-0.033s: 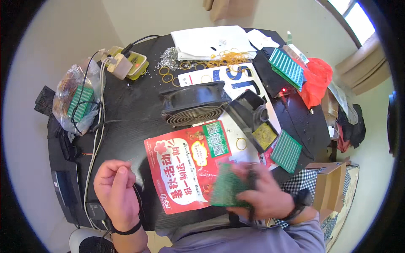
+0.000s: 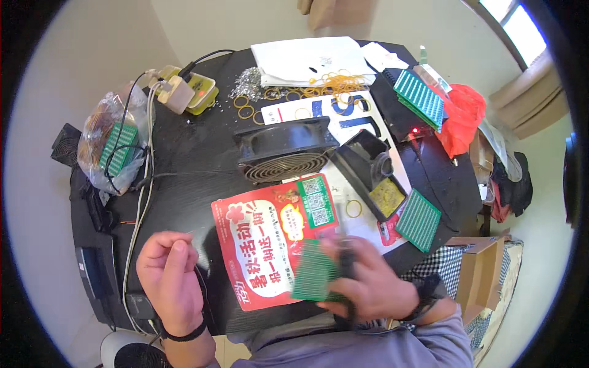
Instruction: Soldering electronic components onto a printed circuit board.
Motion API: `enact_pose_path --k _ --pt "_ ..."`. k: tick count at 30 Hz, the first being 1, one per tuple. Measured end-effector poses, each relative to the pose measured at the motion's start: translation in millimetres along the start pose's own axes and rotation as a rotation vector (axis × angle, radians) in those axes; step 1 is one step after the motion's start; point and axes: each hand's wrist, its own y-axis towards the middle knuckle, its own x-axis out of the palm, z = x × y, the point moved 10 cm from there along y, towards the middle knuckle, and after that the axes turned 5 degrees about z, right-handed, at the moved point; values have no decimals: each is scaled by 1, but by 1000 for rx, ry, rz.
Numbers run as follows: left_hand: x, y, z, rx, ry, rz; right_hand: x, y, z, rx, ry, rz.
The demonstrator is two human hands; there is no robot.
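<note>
My left hand (image 2: 170, 273) is raised at the lower left, thumb and fingertips pinched together; whatever they hold is too small to make out. Around a green circuit board (image 2: 313, 271) with pale rows, my right hand (image 2: 379, 277) is closed. A dark, slim tool (image 2: 347, 262) sits in the same hand, too smeared by motion to name. Beneath the board lies a red and white printed sheet (image 2: 261, 264). Just beyond it stands a black square fan (image 2: 285, 147) with a round wire guard.
A black soldering-iron stand (image 2: 362, 153) with a yellow sponge (image 2: 386, 197) is right of the fan. More green boards (image 2: 419, 219) lie at the right. Rubber bands (image 2: 340, 84) and metal bits (image 2: 246, 84) are at the back. White cables (image 2: 142, 208) run down the left.
My right hand has shifted a little to the left with the circuit board and the dark tool. My left hand has stayed in place, still pinched.
</note>
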Motion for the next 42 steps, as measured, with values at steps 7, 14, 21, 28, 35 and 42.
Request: enact_pose_path --k 7,14,21,28,35,42 --pt "1 -6 -11 -252 7 18 20 17 -6 35 -53 148" --pt "66 -43 13 391 601 -382 -36 -19 5 -130 146 331" --pt "101 -64 -18 448 646 -572 -50 -52 39 89 275 766" --pt "104 -58 -24 499 753 -563 -33 -57 41 158 419 577" --pt "107 -70 -28 502 711 -603 -26 -64 45 52 379 635" --pt "106 -71 -32 530 779 -595 -20 -44 48 212 269 379"
